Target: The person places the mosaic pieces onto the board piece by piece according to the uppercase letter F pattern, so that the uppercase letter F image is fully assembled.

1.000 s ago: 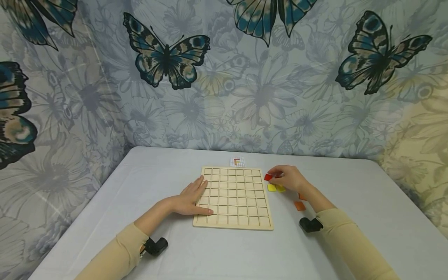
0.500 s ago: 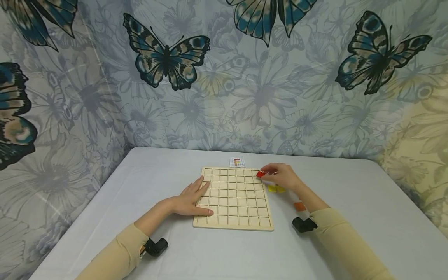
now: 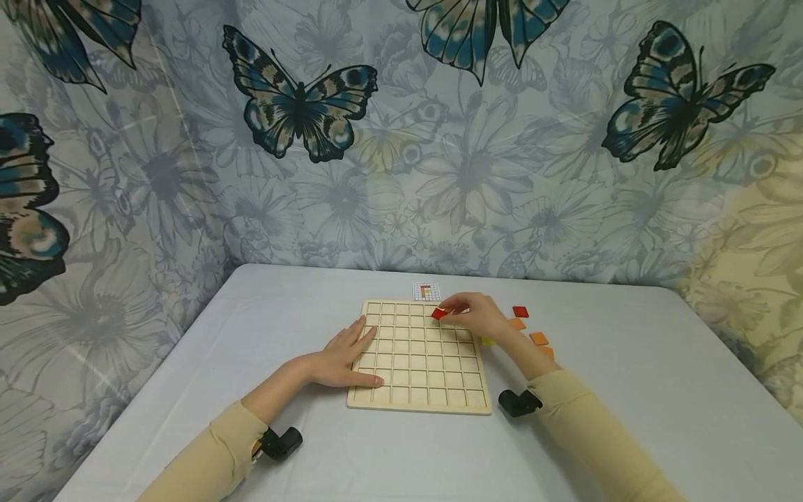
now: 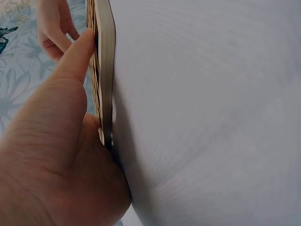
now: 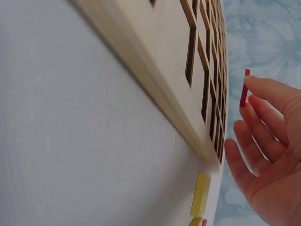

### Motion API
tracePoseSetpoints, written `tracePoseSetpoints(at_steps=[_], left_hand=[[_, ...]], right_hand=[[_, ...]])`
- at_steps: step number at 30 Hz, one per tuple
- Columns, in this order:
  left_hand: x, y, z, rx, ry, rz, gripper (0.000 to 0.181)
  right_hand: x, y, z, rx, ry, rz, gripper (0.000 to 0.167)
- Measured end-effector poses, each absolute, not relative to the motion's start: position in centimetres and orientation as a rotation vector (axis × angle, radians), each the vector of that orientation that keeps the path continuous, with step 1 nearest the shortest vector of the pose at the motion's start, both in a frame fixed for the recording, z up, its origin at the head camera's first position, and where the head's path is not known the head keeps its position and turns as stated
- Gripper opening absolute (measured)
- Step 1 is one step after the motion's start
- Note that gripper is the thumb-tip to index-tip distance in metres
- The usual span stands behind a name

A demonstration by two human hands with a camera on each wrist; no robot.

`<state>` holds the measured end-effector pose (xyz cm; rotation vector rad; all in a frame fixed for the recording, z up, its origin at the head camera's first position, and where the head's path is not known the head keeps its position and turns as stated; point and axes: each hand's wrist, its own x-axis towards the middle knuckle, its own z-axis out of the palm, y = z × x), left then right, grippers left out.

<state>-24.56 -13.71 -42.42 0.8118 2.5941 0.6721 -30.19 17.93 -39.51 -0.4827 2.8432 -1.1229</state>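
No word, number or brand can be read in the head, left-wrist or right-wrist views. The nearest thing to a sign is a small white card (image 3: 426,291), seen in the head view, lying on the table (image 3: 314,296) just beyond the far edge of the wooden board (image 3: 419,362). Printed on the card is a grid of fine lines, with a small cluster of coloured cells near its middle, in red and in orange or yellow tones. The print is too small for its cells to be counted.
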Motion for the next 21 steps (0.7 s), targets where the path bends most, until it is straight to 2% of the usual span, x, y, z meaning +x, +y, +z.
tracePoseSetpoints(at_steps=[21], left_hand=[[-24.3, -13.5, -41.3, 0.813, 2.587, 0.617, 0.104]], right_hand=[[-30.7, 12.9, -39.3, -0.690, 2.811, -1.048, 0.026]])
